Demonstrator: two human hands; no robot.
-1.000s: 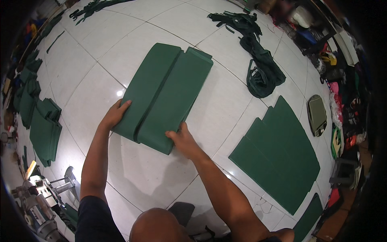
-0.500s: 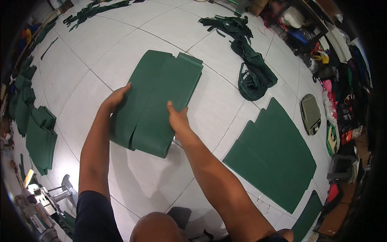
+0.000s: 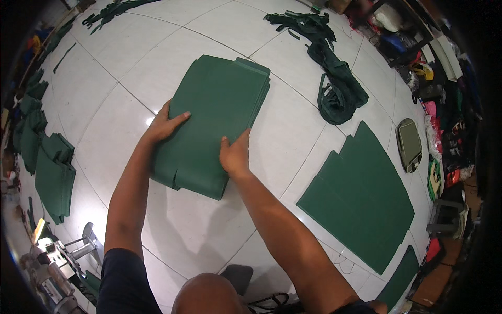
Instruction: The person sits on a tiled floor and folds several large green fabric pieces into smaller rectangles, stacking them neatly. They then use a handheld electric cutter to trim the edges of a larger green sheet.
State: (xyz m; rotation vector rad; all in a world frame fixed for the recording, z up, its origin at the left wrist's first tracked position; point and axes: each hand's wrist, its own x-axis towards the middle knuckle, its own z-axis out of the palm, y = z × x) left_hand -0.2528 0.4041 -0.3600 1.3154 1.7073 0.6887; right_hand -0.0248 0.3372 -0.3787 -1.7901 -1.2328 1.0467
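Observation:
A thick stack of dark green fabric panels [image 3: 209, 104] is between my two hands over the tiled floor. Its near edge has a short slit, and several layers show along its right side. My left hand [image 3: 166, 125] grips the left edge, thumb lying across the top panel. On the right edge, nearer me, my right hand [image 3: 235, 154] clasps the stack with its thumb on top; the fingers underneath are partly hidden. Another pile of green panels [image 3: 361, 199], with a stepped edge, lies flat on the floor to the right.
Rolled dark green strips [image 3: 337, 97] lie at the far right. Folded green pieces [image 3: 55, 180] are heaped at the left, above a sewing machine [image 3: 60, 267]. An olive pouch [image 3: 409, 145] sits beside the cluttered shelves at right. Fabric scraps [image 3: 117, 13] lie at the far left.
My left hand's thumb has come further over the top panel. The long split across the stack has closed to a short slit at its near edge. My right hand still grips the right side.

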